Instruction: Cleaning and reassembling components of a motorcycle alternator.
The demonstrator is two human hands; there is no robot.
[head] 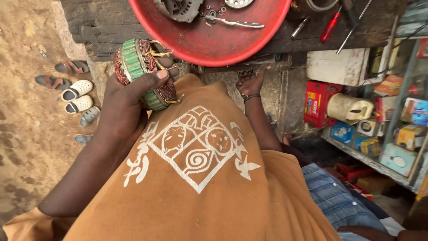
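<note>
Two hands in view, no more. Left hand [127,96] raised close to the chest, grip clenched around a stator [145,73]: green core ring, copper windings bulging on both sides, thumb across the front, fingers wrapped behind and mostly hidden. Right hand [252,85] lower and farther out, fingertips touching the desk [107,27] edge; grip hard to judge, palm turned away, nothing seen in it, a dark band at the wrist.

Just above the left grip, almost touching the stator, the rim of a red basin [214,42] overhanging the desk edge. Inside it, cut off by the top of the frame: a grey housing [178,9], small nuts and washers, a thin metal piece. Beyond the right grip, on the dark wood: a red screwdriver [331,27] and slim rods, partly cut off.

Open room left of the left grip: bare dirt ground, sandals [73,91] well apart. Tight room between the two grips, filled by the orange shirt [200,178]. Right of the right grip, a shelf [379,134] crowded with boxes and a cream jug; contents small and hard to make out. Lower desk face behind the right hand shadowed, detail unclear.
</note>
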